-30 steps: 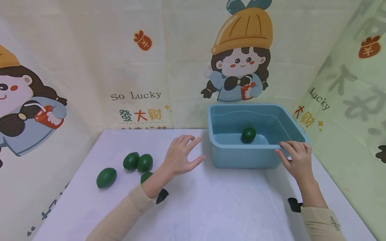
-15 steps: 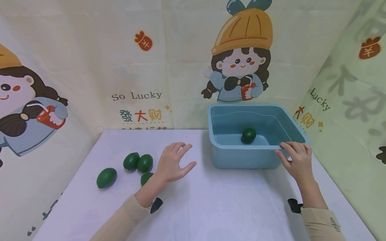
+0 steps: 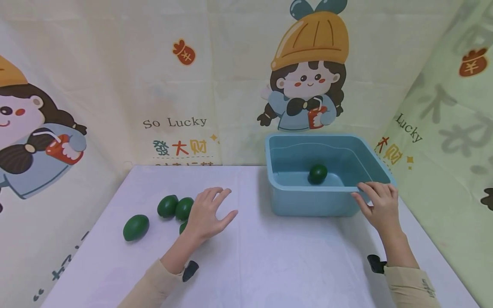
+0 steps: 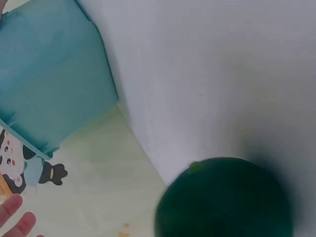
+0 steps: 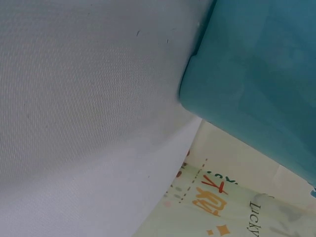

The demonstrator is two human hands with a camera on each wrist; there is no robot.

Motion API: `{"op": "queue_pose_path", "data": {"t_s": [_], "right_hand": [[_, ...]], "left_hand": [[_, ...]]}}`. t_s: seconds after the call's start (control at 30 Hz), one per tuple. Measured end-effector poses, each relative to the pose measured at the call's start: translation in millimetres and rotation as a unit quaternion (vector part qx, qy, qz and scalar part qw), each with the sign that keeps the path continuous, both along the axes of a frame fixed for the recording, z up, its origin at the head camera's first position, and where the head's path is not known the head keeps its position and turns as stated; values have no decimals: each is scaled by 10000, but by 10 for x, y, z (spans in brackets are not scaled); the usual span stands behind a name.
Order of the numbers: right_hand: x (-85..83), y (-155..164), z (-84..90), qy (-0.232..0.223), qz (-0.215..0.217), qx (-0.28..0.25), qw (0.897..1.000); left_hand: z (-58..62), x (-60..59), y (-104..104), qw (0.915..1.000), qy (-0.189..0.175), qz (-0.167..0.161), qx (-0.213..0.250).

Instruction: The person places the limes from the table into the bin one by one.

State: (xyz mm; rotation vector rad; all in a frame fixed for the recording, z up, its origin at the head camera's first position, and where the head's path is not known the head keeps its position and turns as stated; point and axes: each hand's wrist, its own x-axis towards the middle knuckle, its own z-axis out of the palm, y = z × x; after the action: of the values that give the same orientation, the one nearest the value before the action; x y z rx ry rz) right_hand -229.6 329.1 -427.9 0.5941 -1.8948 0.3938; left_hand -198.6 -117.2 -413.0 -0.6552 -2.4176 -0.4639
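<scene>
My left hand (image 3: 206,216) hovers over the table with fingers and thumb spread, holding nothing. Beside and partly beneath it lie dark green limes: one (image 3: 184,208) at its edge and another (image 3: 182,228) mostly hidden behind it. Two more limes, one (image 3: 167,206) in the middle and one (image 3: 136,227) at far left, sit farther off. In the left wrist view a blurred lime (image 4: 224,202) looms close, with fingertips (image 4: 22,224) at the corner. My right hand (image 3: 379,207) grips the front rim of a blue plastic tub (image 3: 312,202), which holds one lime (image 3: 318,173).
A white cloth (image 3: 269,265) covers the table. Behind the tub rises a printed cartoon backdrop (image 3: 239,85), with another printed sheet (image 3: 454,171) along the right side. The right wrist view shows the tub's side (image 5: 256,74) standing on the cloth.
My left hand has moved left and slightly toward me, away from the tub and over to the limes, still spread. My right hand and the tub have stayed put.
</scene>
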Motion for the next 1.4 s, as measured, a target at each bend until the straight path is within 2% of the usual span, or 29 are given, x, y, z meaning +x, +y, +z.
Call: {"op": "queue_pose_path", "data": {"t_s": [0.73,0.93,1.4], "right_hand": [[-8,-2,9,22,13,-3,10000],[-2,-5,16,-40,-5,15,10000],[-20,-7,45,-32,2,10,10000]], "left_hand": [[-207,70,-439,9998,180,62,60],[-258,84,-532,9992,350,-8,166],[-335,88,-788,9983,555,-152,-2]]}}
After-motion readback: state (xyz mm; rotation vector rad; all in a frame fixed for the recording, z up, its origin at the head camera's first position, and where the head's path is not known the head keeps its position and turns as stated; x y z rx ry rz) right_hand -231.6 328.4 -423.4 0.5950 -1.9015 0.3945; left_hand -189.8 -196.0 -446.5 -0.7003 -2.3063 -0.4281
